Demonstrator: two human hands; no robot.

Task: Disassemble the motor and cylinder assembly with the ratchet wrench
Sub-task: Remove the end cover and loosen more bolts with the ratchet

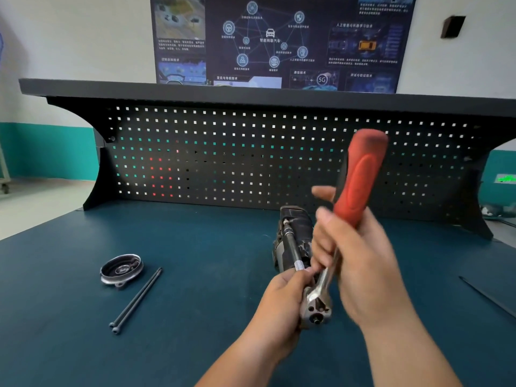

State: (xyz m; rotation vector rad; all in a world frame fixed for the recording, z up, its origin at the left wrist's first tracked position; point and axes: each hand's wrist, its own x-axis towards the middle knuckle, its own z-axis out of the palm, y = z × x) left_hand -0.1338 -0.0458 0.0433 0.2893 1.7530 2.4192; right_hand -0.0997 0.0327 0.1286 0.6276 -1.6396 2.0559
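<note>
The dark motor and cylinder assembly (pixel 296 236) lies on the blue workbench mat (pixel 195 247), just right of centre. A ratchet wrench with a red handle (pixel 360 174) stands tilted upward, its chrome head (pixel 317 305) low and near me. An extension bar (pixel 291 247) runs from the wrench into the assembly. My right hand (pixel 360 261) grips the lower part of the red handle and is blurred by motion. My left hand (pixel 282 297) holds the knurled near end of the extension bar beside the ratchet head.
A round metal end cap (pixel 122 269) sits on the mat at left, with two long black bolts (pixel 136 300) lying beside it. A black pegboard back panel (pixel 251 155) rises behind the bench. A thin dark rod (pixel 487 296) lies at the right edge.
</note>
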